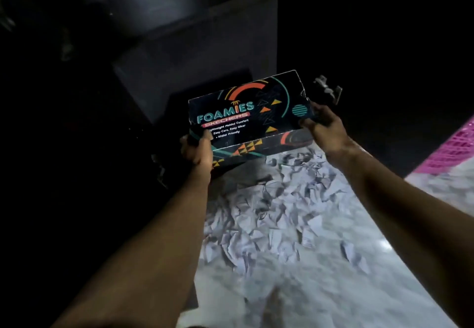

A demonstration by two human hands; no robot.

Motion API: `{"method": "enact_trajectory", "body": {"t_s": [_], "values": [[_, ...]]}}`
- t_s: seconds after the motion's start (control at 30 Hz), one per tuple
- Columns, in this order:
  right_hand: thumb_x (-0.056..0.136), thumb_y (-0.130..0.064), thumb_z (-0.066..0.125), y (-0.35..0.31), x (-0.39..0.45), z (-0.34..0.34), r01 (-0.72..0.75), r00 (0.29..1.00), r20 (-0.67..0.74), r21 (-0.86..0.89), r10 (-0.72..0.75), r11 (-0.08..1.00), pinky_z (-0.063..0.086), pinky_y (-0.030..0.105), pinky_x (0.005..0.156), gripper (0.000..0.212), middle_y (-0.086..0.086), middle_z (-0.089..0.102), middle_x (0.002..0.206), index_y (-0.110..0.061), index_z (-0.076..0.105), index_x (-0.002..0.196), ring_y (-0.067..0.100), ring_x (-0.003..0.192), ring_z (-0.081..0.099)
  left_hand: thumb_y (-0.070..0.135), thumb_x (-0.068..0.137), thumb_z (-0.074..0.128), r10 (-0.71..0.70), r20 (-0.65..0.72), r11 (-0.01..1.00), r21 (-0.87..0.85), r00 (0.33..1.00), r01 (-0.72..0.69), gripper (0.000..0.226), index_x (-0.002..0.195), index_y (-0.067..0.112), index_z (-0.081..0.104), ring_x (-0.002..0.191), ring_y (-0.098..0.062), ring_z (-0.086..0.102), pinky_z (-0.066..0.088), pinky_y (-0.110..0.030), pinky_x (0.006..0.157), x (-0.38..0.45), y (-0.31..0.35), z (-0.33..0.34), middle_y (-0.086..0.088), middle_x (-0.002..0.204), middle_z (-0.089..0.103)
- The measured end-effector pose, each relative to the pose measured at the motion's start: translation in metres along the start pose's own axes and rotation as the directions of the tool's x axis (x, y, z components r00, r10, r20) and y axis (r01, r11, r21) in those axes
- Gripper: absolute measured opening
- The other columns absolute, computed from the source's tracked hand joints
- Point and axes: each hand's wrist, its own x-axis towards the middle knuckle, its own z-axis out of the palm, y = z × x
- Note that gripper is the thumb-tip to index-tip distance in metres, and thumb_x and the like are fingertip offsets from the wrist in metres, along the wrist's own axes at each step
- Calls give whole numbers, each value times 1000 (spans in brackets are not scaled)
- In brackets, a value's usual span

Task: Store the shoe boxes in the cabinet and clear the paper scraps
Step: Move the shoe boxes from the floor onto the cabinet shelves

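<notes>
At the far left the scene is very dark and almost nothing can be made out there. The left hand (197, 151) grips the near left corner of the shoe box (250, 117): the thumb lies on the lid, just beside the printed text, and the other fingers are curled under or behind the corner, where they are hidden.

The shoe box is black, with teal and orange arcs, small orange and yellow triangles, outlined triangles and a teal striped circle near its right end. Its lid is on and the box is tilted, with the far right corner higher. On the lid the big teal word "FOAMIES" can be read, and below it "SKECHERS" on a pink band. Under this come small white lines: "Lightweight Molded Comfort", "Easy Care, Easy Wear" and "Water Friendly". The box is held in the air between both hands, above the far end of the paper scraps (277, 214) and in front of a dark cabinet (195, 53).

The paper scraps are white torn pieces, spread over the pale glossy floor (320, 297) below the arms.

The right hand (324, 125) holds the right end of the box, its fingers curled around the near right corner. At the far right edge a pink mesh basket (454, 148) stands on the floor.
</notes>
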Motion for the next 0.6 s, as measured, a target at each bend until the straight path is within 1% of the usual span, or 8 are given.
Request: {"method": "enact_trajectory", "body": {"t_s": [0.07,0.17,0.3,0.37,0.43,0.5,0.53,0.6], "values": [[93,19,57,11,19,28,-3,999,32,15,3,1000,55,12,82,52,30,57,145,9,49,143,23,108,62,17,83,75,18,-89,999,-46,996,-22,48,125,-2,61,106,-28,66,51,-34,83,16,-7,-5,-16,118,69],[93,19,58,31,48,60,23,998,63,-48,-20,999,55,15,85,48,30,59,143,12,51,140,25,114,60,8,83,77,95,-164,991,-74,982,-108,50,127,-4,60,104,-26,65,44,-18,76,36,-18,-13,-19,120,69],[95,7,65,49,79,92,12,998,66,-34,-9,999,57,13,83,48,17,66,133,-1,56,141,21,111,64,13,78,79,137,-191,990,-15,972,-142,56,129,-2,61,113,-32,67,52,-30,88,64,-35,-20,-22,122,70],[94,-1,70,59,93,104,16,997,80,-59,-11,998,58,26,96,50,9,69,132,-10,58,142,22,114,68,12,77,78,156,-189,988,10,970,-157,60,133,0,58,113,-30,66,52,-30,88,69,-41,-20,-20,125,68],[94,1,69,66,103,116,2,995,104,-56,4,998,58,32,99,50,12,66,133,-10,55,141,25,115,67,0,80,76,179,-185,983,-1,966,-182,63,138,-2,50,117,-30,63,48,-22,87,75,-47,-19,-23,131,63],[92,7,69,72,110,125,14,995,104,-61,-7,998,55,35,98,46,16,64,124,-10,53,131,25,103,66,-5,83,73,193,-178,981,23,965,-192,66,142,-5,44,124,-31,59,43,-17,91,79,-53,-18,-25,136,58],[91,9,69,74,110,129,34,994,104,-98,-24,995,54,38,98,42,17,63,119,-14,51,121,23,97,65,-4,85,72,198,-166,980,43,966,-194,65,143,-5,42,128,-33,57,43,-21,96,81,-55,-18,-25,138,57],[91,6,70,80,108,134,37,993,119,-145,-19,989,57,31,91,41,17,62,117,-24,46,105,23,95,66,5,91,69,214,-121,967,165,969,-193,61,145,-3,42,133,-36,53,41,-32,105,82,-59,-20,-24,141,55]]}}
